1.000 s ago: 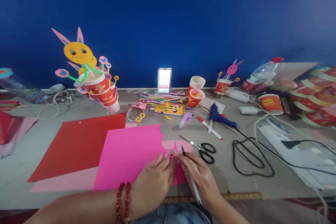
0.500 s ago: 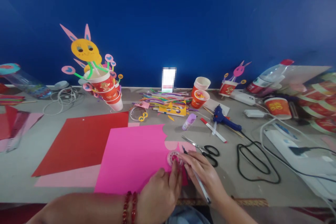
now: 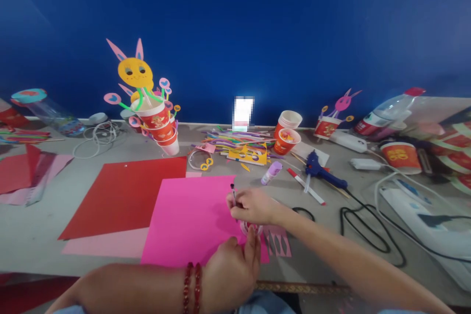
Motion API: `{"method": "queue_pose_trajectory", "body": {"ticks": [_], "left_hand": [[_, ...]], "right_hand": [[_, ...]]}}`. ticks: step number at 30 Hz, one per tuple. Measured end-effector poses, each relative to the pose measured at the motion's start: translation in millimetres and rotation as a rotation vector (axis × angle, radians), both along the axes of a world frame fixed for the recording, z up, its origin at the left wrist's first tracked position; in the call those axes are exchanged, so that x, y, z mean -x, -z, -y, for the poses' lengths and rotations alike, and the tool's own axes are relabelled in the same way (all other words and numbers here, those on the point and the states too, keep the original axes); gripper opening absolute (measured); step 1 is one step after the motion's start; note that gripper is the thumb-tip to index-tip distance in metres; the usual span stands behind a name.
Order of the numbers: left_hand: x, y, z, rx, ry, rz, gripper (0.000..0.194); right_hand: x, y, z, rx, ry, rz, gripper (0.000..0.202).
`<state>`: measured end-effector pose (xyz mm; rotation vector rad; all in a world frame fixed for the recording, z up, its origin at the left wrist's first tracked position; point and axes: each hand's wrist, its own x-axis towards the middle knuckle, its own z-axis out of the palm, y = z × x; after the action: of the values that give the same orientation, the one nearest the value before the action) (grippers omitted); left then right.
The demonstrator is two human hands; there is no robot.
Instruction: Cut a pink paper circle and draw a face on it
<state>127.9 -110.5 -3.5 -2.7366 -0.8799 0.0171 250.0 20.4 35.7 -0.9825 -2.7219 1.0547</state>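
A sheet of bright pink paper [image 3: 191,216] lies in front of me. On its right part is a small ring-shaped roll, apparently of tape [image 3: 244,227], and the outstretched fingers of my left hand [image 3: 230,267] press it down. My right hand [image 3: 253,206] pinches a pen [image 3: 233,191] nearly upright, just beyond the roll. The pen's dark end sticks up above the fingers; its lower end comes down by the roll's upper left edge. Whether it touches the paper I cannot tell. Light pink paper with cut-outs [image 3: 281,243] sits right of the roll.
Red paper [image 3: 121,196] lies to the left. Black-handled scissors [image 3: 305,212] are partly hidden behind my right forearm. Beyond stand a glue stick [image 3: 271,173], a red-white marker [image 3: 307,187], a blue glue gun [image 3: 324,171], paper cups [image 3: 287,141] and bunny-decorated cups [image 3: 154,120].
My right hand has moved left across the roll, and the pen has turned from slanting toward me to nearly upright. My left hand stays on the roll. The whole view has shifted slightly.
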Motion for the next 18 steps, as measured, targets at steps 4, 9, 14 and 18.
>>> {"method": "queue_pose_trajectory", "body": {"ticks": [4, 9, 14, 18], "left_hand": [[1.3, 3.2, -1.2, 0.009, -0.001, 0.015, 0.046], [1.2, 8.4, -0.7, 0.006, -0.014, 0.051, 0.047], [-0.4, 8.7, -1.0, 0.041, -0.022, 0.031, 0.047], [-1.0, 7.8, -1.4, 0.053, -0.022, 0.0, 0.049]], "right_hand": [[8.8, 2.4, -1.9, 0.03, -0.051, 0.067, 0.012], [8.7, 5.0, -5.7, 0.128, -0.159, 0.015, 0.013], [6.6, 10.9, -10.5, 0.168, -0.189, -0.033, 0.012], [6.0, 14.3, -11.8, 0.173, -0.224, -0.059, 0.012]]}}
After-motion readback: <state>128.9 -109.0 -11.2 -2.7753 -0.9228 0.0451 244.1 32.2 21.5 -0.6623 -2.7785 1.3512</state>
